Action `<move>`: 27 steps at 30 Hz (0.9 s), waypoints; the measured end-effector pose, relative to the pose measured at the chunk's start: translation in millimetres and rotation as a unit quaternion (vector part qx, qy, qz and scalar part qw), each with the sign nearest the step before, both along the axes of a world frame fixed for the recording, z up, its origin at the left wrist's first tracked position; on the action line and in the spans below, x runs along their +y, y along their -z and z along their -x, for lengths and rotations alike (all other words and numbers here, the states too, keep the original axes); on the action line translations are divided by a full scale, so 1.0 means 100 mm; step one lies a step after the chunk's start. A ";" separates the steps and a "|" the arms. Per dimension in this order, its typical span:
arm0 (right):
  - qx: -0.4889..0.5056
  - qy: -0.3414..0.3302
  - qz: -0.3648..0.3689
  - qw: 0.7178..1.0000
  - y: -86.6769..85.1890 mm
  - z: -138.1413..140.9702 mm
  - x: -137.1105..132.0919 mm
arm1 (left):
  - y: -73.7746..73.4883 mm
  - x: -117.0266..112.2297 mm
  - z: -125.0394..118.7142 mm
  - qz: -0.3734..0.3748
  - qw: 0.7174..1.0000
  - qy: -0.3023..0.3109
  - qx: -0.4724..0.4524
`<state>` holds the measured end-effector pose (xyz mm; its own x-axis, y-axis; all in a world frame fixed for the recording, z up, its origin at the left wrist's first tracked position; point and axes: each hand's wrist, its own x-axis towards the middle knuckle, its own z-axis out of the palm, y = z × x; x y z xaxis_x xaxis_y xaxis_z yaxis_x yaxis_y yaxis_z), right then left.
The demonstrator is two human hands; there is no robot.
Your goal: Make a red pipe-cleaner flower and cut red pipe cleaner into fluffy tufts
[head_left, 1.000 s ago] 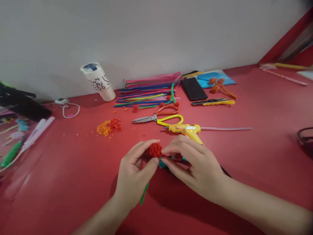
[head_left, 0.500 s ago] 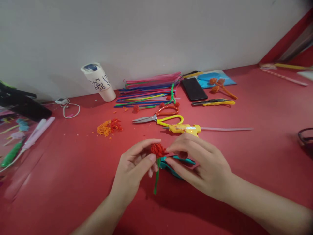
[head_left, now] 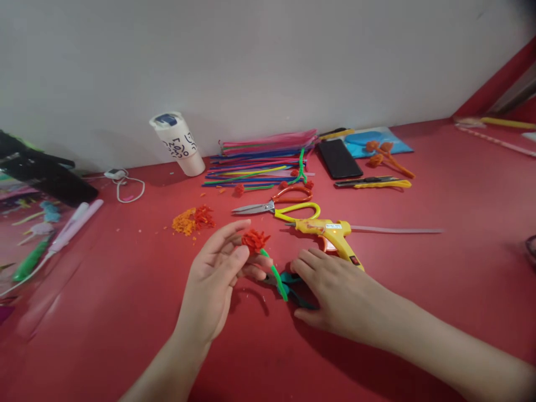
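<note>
A red fuzzy flower head (head_left: 254, 241) on a green pipe-cleaner stem (head_left: 277, 274) is pinched between the thumb and fingers of my left hand (head_left: 213, 273). The stem slants down to the right. Lying on the table behind it are teal-handled pliers (head_left: 288, 277), their jaws partly hidden by the left fingers and stem. My right hand (head_left: 335, 287) rests over the handles, thumb below and fingers above, spread apart. Whether it grips them is not clear. Just beyond that hand is a yellow glue gun (head_left: 324, 227).
Red-and-yellow-handled scissors (head_left: 272, 208) lie past small piles of orange (head_left: 183, 222) and red clippings (head_left: 204, 216). Behind are pipe cleaners (head_left: 255, 162), a white tumbler (head_left: 180, 145), a black phone (head_left: 339, 158), a utility knife (head_left: 372, 183) and an orange pipe-cleaner flower stem (head_left: 396, 162).
My right hand has left the red flower and moved down to the pliers' handles. The left hand has shifted slightly left and tilted the flower, so its stem now angles right.
</note>
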<state>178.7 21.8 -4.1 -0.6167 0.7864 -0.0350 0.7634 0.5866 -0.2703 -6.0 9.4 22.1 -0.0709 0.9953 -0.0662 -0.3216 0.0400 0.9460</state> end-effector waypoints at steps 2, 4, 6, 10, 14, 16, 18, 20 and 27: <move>0.018 0.017 0.031 0.999 -0.03 0.01 0.02 | -0.01 -0.01 0.01 0.005 1.000 0.005 -0.002; 0.048 0.060 0.089 0.993 -0.09 -0.01 0.06 | -0.01 -0.01 0.03 0.004 1.000 0.006 -0.006; 0.121 0.111 0.183 0.969 -0.16 -0.05 0.12 | -0.02 -0.02 0.06 -0.006 1.000 0.003 -0.014; 0.397 0.182 0.419 0.796 -0.25 -0.15 0.26 | -0.04 -0.03 0.09 -0.010 0.999 0.003 -0.033; 0.507 0.256 0.468 0.677 -0.21 -0.18 0.35 | -0.04 -0.02 0.08 0.001 0.999 0.015 -0.050; 0.508 0.265 0.459 0.679 -0.16 -0.19 0.36 | -0.03 -0.02 0.08 0.002 0.998 0.013 -0.053; 0.509 0.256 0.452 0.686 -0.14 -0.20 0.35 | -0.01 -0.01 0.07 -0.001 0.998 0.013 -0.057; 0.500 0.245 0.453 0.696 -0.15 -0.22 0.34 | 0.00 0.00 0.06 0.000 0.998 0.017 -0.061; 0.445 0.207 0.432 0.756 -0.24 -0.24 0.27 | -0.01 0.01 0.01 0.031 0.998 0.005 -0.056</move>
<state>202.6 49.2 19.5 -0.4058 0.8391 -0.3624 0.1223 -0.3431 -0.9313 -7.5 10.3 22.7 -0.0496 0.9898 -0.1336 -0.4237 0.1003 0.9002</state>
